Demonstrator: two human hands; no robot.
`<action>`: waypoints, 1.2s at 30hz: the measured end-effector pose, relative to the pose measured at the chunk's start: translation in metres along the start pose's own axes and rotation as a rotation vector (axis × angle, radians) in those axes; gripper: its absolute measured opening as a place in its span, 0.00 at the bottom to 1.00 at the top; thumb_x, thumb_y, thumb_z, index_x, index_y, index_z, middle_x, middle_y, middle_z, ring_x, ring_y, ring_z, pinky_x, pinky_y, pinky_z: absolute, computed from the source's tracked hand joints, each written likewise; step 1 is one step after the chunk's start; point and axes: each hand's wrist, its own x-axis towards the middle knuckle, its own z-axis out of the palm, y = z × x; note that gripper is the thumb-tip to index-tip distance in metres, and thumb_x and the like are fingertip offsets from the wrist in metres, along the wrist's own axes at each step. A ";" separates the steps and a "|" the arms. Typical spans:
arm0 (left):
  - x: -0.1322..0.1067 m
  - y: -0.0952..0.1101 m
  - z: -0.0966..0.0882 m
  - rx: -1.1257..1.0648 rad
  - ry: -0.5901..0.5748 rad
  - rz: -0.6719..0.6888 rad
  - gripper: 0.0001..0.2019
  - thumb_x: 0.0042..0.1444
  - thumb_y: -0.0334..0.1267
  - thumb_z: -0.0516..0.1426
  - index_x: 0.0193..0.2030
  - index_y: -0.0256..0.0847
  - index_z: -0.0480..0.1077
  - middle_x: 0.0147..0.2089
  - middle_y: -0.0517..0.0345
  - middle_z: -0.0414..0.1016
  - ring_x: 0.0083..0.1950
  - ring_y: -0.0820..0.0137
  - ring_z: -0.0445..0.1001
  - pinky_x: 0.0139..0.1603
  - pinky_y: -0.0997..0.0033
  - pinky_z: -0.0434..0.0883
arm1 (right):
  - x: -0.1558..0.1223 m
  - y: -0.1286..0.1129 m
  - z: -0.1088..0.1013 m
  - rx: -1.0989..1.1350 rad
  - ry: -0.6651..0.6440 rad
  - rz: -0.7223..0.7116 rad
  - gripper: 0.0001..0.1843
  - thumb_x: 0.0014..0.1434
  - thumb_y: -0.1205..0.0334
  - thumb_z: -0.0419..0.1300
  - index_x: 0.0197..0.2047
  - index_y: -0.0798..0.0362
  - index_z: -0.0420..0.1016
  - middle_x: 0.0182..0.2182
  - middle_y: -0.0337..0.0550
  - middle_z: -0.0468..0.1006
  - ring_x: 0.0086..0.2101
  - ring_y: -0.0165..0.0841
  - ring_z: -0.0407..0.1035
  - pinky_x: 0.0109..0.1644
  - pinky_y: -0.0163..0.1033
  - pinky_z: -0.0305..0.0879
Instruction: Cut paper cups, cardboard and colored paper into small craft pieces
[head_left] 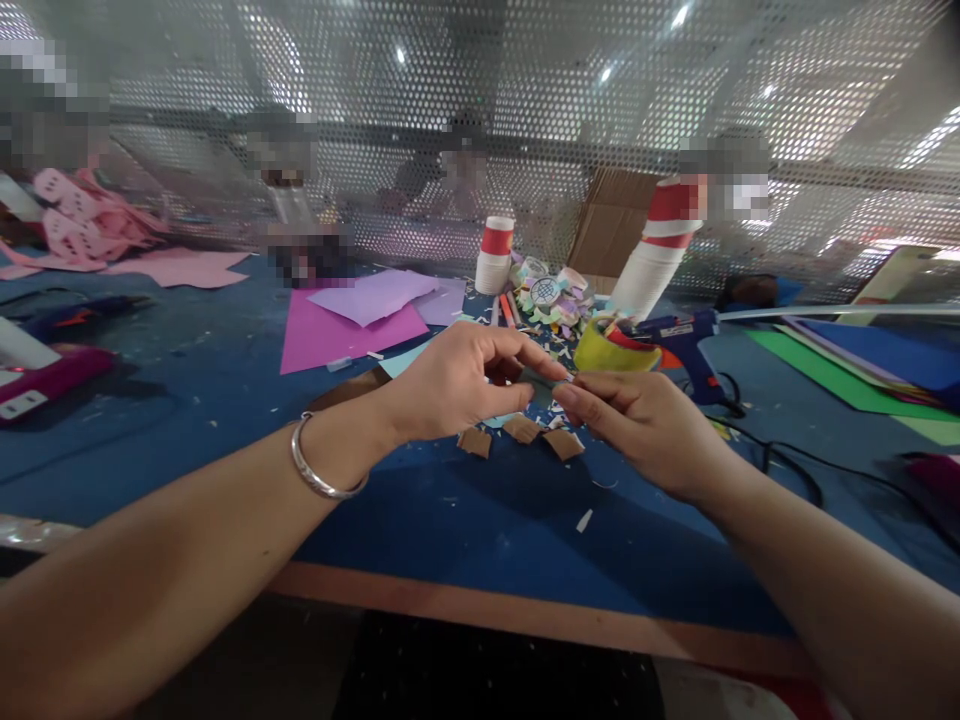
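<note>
Above the middle of the table, my left hand (pixel 469 380) has its index finger stretched toward the right fingertips, with the thumb held apart below it. A silver bangle (pixel 319 468) circles that wrist. My right hand (pixel 637 420) is closed in a pinch; a tiny pale bit shows at its fingertips, too small to name. Both hands' fingertips meet or nearly touch. Just below them lie small brown cardboard pieces (pixel 562 444) among white paper scraps (pixel 584 521). Beside the right hand, a dark blue glue gun (pixel 686 340) leans on a yellow ring-shaped thing (pixel 606 348).
Purple and magenta paper sheets (pixel 345 335) lie behind the left hand. Paper cup stacks (pixel 493 270) and a pile of paper cutouts (pixel 555 292) stand at the back. Coloured sheets (pixel 840 375) and a black cable (pixel 862 465) lie right. A perforated metal screen (pixel 525 120) rises behind.
</note>
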 end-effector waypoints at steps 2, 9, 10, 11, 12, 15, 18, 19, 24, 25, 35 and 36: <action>0.000 0.000 0.000 -0.006 0.002 0.003 0.12 0.53 0.30 0.62 0.45 0.38 0.81 0.35 0.55 0.81 0.32 0.75 0.72 0.32 0.74 0.69 | 0.000 0.000 0.000 -0.006 0.000 0.002 0.29 0.68 0.39 0.51 0.23 0.51 0.63 0.21 0.36 0.62 0.24 0.29 0.57 0.29 0.39 0.50; 0.001 -0.003 0.001 -0.039 0.003 0.021 0.12 0.54 0.30 0.62 0.45 0.38 0.81 0.39 0.54 0.83 0.35 0.74 0.75 0.35 0.74 0.72 | 0.001 0.001 0.004 -0.001 0.030 0.010 0.28 0.67 0.39 0.50 0.23 0.50 0.61 0.21 0.35 0.59 0.24 0.29 0.55 0.29 0.39 0.50; 0.001 -0.003 0.002 -0.042 0.002 0.022 0.12 0.54 0.30 0.62 0.45 0.38 0.81 0.39 0.54 0.83 0.35 0.74 0.75 0.34 0.74 0.71 | 0.001 0.001 0.004 0.004 0.028 0.012 0.28 0.67 0.39 0.51 0.23 0.50 0.61 0.21 0.35 0.59 0.24 0.29 0.55 0.29 0.39 0.50; 0.001 -0.003 0.002 -0.037 0.002 0.019 0.12 0.54 0.29 0.61 0.45 0.38 0.81 0.38 0.54 0.82 0.34 0.74 0.75 0.33 0.74 0.70 | 0.001 0.001 0.005 0.009 0.023 0.016 0.28 0.67 0.39 0.51 0.23 0.50 0.61 0.21 0.35 0.59 0.25 0.29 0.55 0.29 0.39 0.50; 0.001 -0.002 0.002 -0.026 0.002 0.012 0.12 0.54 0.29 0.61 0.44 0.38 0.81 0.37 0.54 0.82 0.33 0.75 0.74 0.32 0.74 0.69 | 0.002 0.001 0.005 0.011 0.019 0.020 0.28 0.67 0.38 0.51 0.23 0.50 0.61 0.21 0.35 0.59 0.25 0.29 0.56 0.29 0.39 0.50; 0.001 -0.001 0.003 -0.013 0.004 -0.004 0.11 0.53 0.29 0.61 0.43 0.37 0.81 0.34 0.55 0.81 0.31 0.75 0.73 0.30 0.74 0.68 | 0.002 0.002 0.005 0.016 0.008 0.021 0.28 0.66 0.38 0.51 0.24 0.50 0.62 0.22 0.36 0.61 0.26 0.30 0.57 0.30 0.40 0.50; 0.002 -0.001 0.004 -0.037 0.005 -0.003 0.11 0.52 0.29 0.62 0.43 0.37 0.81 0.35 0.55 0.82 0.33 0.74 0.74 0.32 0.74 0.70 | 0.002 0.001 0.004 0.013 -0.001 0.022 0.28 0.66 0.38 0.50 0.24 0.50 0.62 0.23 0.36 0.62 0.26 0.30 0.57 0.31 0.40 0.50; 0.002 -0.001 0.004 -0.044 0.005 0.002 0.11 0.52 0.29 0.62 0.43 0.37 0.81 0.36 0.54 0.82 0.33 0.74 0.74 0.33 0.74 0.70 | 0.002 0.001 0.004 0.009 -0.004 0.025 0.28 0.66 0.38 0.50 0.24 0.50 0.62 0.23 0.36 0.62 0.26 0.30 0.57 0.31 0.40 0.50; 0.001 -0.002 0.005 -0.036 -0.007 0.002 0.11 0.53 0.31 0.62 0.43 0.37 0.81 0.36 0.54 0.82 0.33 0.73 0.75 0.31 0.74 0.69 | 0.000 -0.002 0.005 0.010 0.003 0.025 0.28 0.67 0.39 0.51 0.23 0.50 0.61 0.22 0.35 0.59 0.25 0.29 0.55 0.30 0.40 0.50; 0.000 -0.002 0.005 -0.019 -0.012 -0.003 0.12 0.53 0.31 0.62 0.44 0.37 0.81 0.35 0.54 0.81 0.33 0.73 0.75 0.30 0.74 0.68 | 0.000 -0.003 0.005 0.011 0.008 0.026 0.28 0.66 0.39 0.51 0.23 0.50 0.61 0.22 0.34 0.58 0.25 0.29 0.54 0.30 0.39 0.49; 0.003 -0.002 -0.004 -0.003 0.045 -0.028 0.13 0.52 0.29 0.62 0.45 0.37 0.81 0.38 0.54 0.81 0.34 0.74 0.75 0.33 0.74 0.71 | 0.002 0.000 -0.001 0.025 -0.001 0.066 0.30 0.64 0.34 0.53 0.24 0.50 0.62 0.22 0.34 0.59 0.25 0.29 0.54 0.30 0.39 0.49; 0.004 -0.003 -0.008 0.016 0.063 -0.042 0.13 0.52 0.30 0.62 0.46 0.37 0.81 0.37 0.54 0.81 0.33 0.73 0.74 0.32 0.74 0.71 | 0.002 0.001 -0.003 0.025 0.005 0.074 0.30 0.64 0.33 0.54 0.24 0.50 0.62 0.22 0.34 0.59 0.25 0.29 0.54 0.29 0.39 0.49</action>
